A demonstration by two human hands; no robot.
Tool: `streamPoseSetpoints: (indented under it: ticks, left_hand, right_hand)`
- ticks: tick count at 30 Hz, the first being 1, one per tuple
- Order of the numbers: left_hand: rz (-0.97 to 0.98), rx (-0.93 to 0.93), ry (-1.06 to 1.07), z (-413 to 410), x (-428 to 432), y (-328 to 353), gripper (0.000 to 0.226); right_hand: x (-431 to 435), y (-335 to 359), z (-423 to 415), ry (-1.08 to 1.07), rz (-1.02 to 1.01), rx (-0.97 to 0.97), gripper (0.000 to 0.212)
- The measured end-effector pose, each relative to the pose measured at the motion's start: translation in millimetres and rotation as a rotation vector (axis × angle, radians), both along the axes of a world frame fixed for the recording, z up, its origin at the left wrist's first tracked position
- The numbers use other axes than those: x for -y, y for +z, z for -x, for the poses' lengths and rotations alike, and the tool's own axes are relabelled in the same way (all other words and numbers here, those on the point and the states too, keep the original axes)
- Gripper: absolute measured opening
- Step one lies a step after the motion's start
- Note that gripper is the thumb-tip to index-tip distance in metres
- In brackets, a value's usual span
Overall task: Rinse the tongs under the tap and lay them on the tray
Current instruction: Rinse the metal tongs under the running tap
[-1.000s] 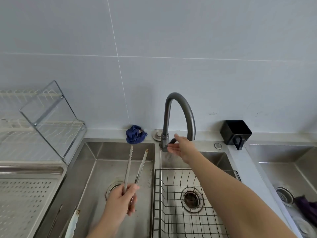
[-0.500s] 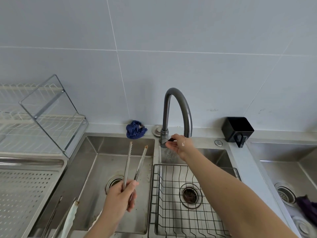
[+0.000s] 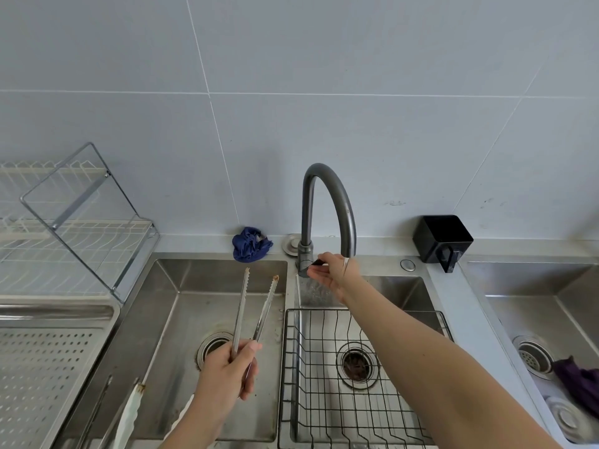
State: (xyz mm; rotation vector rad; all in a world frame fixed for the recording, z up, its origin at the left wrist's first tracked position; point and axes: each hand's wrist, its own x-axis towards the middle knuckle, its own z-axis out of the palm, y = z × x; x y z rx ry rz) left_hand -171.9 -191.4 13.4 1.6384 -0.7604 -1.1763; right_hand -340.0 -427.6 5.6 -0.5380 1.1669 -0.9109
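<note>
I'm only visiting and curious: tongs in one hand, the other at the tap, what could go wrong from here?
The tongs hang over the left basin, while the tap ends over the right one; water may miss them or splash off the wire basket. Brown grime sticks to one tip, so a quick rinse might leave it. The left hand grips them by one end only; wet, they could slip.

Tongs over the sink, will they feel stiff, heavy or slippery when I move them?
Probably stiff yet springy: the tongs are thin metal with arms splayed apart. Likely light, since the left hand holds them up by one end. Smooth shiny metal may turn slippery once wet.
</note>
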Motion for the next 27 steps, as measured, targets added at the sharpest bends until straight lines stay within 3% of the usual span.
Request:
streamPoseSetpoints:
  ticks: [11, 16, 20, 24, 27]
  left_hand:
    - [-0.014, 0.001, -0.050, 18, 3, -11, 0.014]
    - [-0.015, -0.020, -0.017, 33, 4, -18, 0.012]
    - [0.000, 0.047, -0.018, 41, 6, -26, 0.013]
    - [0.000, 0.188, -0.065, 46, 9, -36, 0.023]
    - [0.027, 0.317, -0.078, 51, 12, -40, 0.018]
  right_hand:
    - [-51, -20, 43, 0.197, 0.006, -0.076, 0.024]
    - [-87, -23, 48, 0.202, 0.063, -0.023, 0.022]
    - [-102, -6, 31, 0.235, 0.145, 0.056, 0.034]
    - [-105, 17, 14, 0.206, 0.310, -0.215, 0.034]
    - [-105, 20, 11, 0.150, 0.363, -0.444, 0.030]
